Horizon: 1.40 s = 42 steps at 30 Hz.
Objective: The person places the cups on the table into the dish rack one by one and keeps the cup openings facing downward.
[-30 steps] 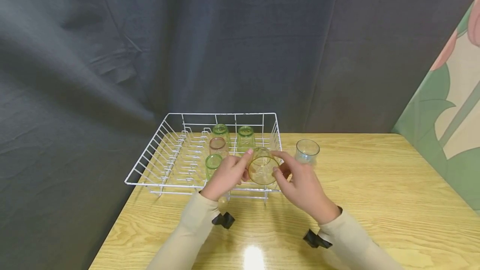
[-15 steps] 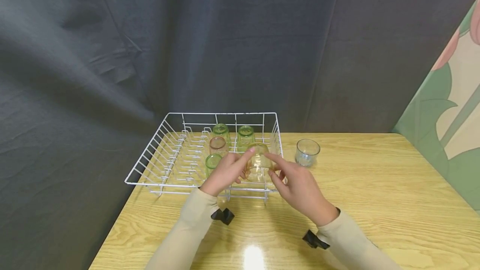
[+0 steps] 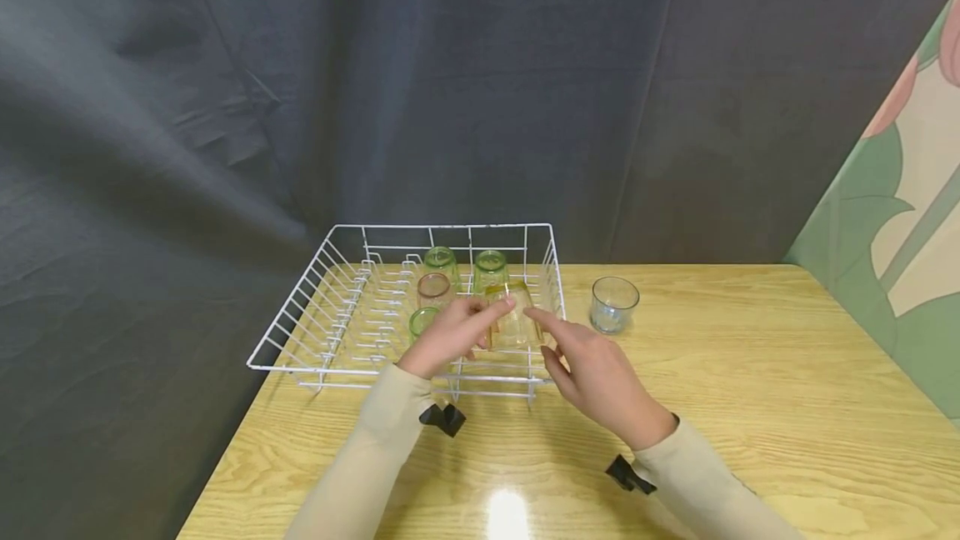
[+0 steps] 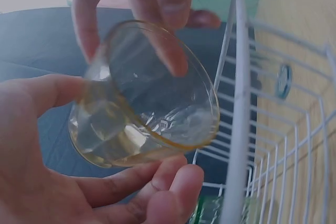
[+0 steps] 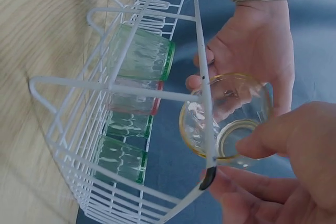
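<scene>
A yellow-tinted glass tumbler [image 3: 517,330] is held above the front right of the white wire dish rack [image 3: 352,369], mouth turned downward and slightly tilted. My left hand [image 3: 453,332] grips it, thumb on one side and curled fingers beneath, as the left wrist view shows on the glass [image 4: 105,137]. On its other side, my right hand [image 3: 596,373] touches the tumbler with bent index finger and thumb near the rim. Close to my left hand in the rack are a green glass [image 3: 422,320], partly hidden, and a pinkish-red glass [image 3: 433,287], both upside down.
Two green glasses, one at the back left [image 3: 440,260] and one at the back right [image 3: 491,270], stand upside down in the rack. A clear bluish glass [image 3: 614,305] stands upright on the wooden table [image 3: 750,373]. A dark curtain [image 3: 480,90] hangs behind.
The yellow glass has turned over in my hands: its mouth faced the head camera, and now its base is up and its mouth points down. The other glasses have stayed in place.
</scene>
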Each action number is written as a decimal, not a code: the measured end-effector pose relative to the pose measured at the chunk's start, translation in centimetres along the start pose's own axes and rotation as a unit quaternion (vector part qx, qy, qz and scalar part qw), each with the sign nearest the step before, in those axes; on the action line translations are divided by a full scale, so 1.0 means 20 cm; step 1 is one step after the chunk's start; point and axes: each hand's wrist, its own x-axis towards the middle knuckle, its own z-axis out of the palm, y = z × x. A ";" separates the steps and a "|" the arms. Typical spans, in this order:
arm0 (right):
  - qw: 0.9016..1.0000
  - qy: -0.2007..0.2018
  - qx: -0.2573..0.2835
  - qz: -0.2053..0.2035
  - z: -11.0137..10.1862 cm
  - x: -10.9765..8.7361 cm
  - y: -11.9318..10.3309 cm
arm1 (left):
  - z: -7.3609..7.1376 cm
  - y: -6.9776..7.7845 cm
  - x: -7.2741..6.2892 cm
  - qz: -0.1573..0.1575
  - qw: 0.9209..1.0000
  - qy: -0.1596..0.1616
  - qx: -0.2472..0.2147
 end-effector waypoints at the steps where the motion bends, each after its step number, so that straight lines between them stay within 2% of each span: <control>1: 1.000 -0.003 0.000 0.005 0.00 0.00 0.00 | 0.00 0.00 0.01 0.003 1.000 0.004 0.007; 4: 1.000 -0.009 0.001 0.027 0.00 -0.01 0.02 | -0.01 0.01 0.03 0.005 0.999 0.031 0.040; 8: 0.999 -0.006 0.008 0.050 0.00 -0.02 0.04 | -0.02 0.03 0.07 -0.014 0.994 0.063 0.083; 10: 0.998 -0.003 0.013 0.054 0.00 -0.02 0.04 | -0.02 0.03 0.10 -0.023 0.993 0.070 0.092; 15: 0.998 0.006 0.012 0.058 0.01 -0.04 0.05 | -0.01 0.02 0.18 -0.042 0.992 0.061 0.103; 20: 0.998 0.009 0.007 0.066 0.01 -0.05 0.07 | 0.00 0.02 0.24 -0.064 0.987 0.041 0.140; 26: 0.997 0.007 0.006 0.076 0.01 -0.05 0.08 | -0.01 0.05 0.28 -0.081 0.984 0.024 0.158; 34: 0.996 -0.002 0.013 0.086 0.02 -0.06 0.09 | -0.01 0.02 0.34 -0.104 0.981 0.023 0.164; 42: 0.996 -0.002 0.009 0.090 0.01 -0.06 0.09 | -0.01 -0.02 0.38 -0.124 0.979 0.032 0.161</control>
